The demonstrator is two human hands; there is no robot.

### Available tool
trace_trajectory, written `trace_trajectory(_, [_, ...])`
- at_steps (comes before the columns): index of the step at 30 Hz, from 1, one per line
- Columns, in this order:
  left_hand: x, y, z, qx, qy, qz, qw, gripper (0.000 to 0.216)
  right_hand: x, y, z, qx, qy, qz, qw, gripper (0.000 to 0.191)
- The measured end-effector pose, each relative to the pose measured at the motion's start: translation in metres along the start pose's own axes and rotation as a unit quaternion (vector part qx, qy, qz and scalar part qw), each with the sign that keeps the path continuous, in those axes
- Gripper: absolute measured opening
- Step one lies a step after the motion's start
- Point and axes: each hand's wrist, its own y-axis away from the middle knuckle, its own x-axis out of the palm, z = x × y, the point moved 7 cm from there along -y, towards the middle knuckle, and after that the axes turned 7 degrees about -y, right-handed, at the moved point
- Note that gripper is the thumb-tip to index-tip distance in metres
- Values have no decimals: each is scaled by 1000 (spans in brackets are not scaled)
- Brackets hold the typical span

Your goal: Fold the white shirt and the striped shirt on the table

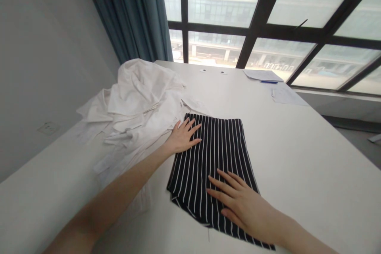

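A black cloth with white stripes (220,147) lies folded flat on the white table, its near edge slanting and slightly uneven. On its upper left part rests my left hand (185,137), fingers spread and palm down. My right hand (238,200) lies flat over the lower right part, with fingers stretched toward the middle of the cloth. Neither hand grips the fabric. A heap of crumpled white cloth (143,91) lies just left of the striped piece, close to my left hand and forearm.
The white table (297,158) reaches back toward the window (223,4). Near its far right edge are paper sheets (287,96) and a blue pen (268,82). Two small round fittings sit at the back edge. A blue curtain (131,12) hangs behind the white heap, beside the wall.
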Motion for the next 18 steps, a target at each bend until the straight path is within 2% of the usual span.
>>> trace_trajectory(3, [2,-1,1,-1,0,4,1000,68,14,5,6,-10,13,6,1000,54])
trace_trajectory(6, [1,-2,2,-10,-10,-2,1000,66,18,7,8,-10,1,30,999,59])
trace_trajectory(11, [-23,9,-5,-40,-58,-62,996,55,-4,11,11,-9,-80,59,995,57])
trace_trajectory(14, [-40,31,-30,4,-51,-73,996,47,-26,9,-4,14,-101,-16,995,47])
trace_trajectory(18, [-48,75,-74,100,24,-33,994,47,-47,-1,-47,69,1,-166,984,43])
